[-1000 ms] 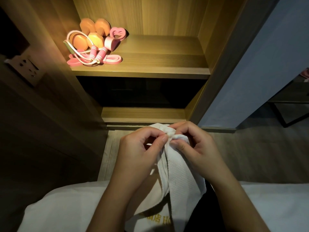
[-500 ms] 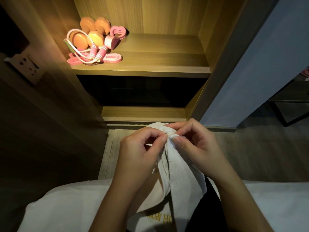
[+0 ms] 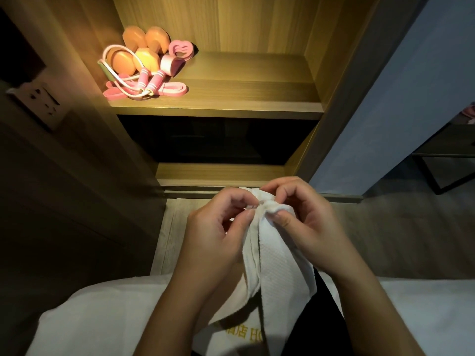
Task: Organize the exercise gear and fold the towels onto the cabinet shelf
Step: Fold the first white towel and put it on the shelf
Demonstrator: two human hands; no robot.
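Fingers (image 3: 246, 219) of both hands pinching the white towel (image 3: 279, 273) by its top edge, corners bunched together.
So the left hand (image 3: 216, 235) and right hand (image 3: 307, 222) hold it low in front of the cabinet, with the rest hanging down. I'd line the corners up flush before creasing, or the fold goes crooked. The exercise gear (image 3: 144, 70) already sits on the shelf (image 3: 244, 109) at its left end, so the right side looks like the towel's spot.

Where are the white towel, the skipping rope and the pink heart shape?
white towel (image 3: 280, 265), head view, hanging textured panel.
skipping rope (image 3: 143, 78), head view, left pink handle.
pink heart shape (image 3: 181, 48), head view, front face.
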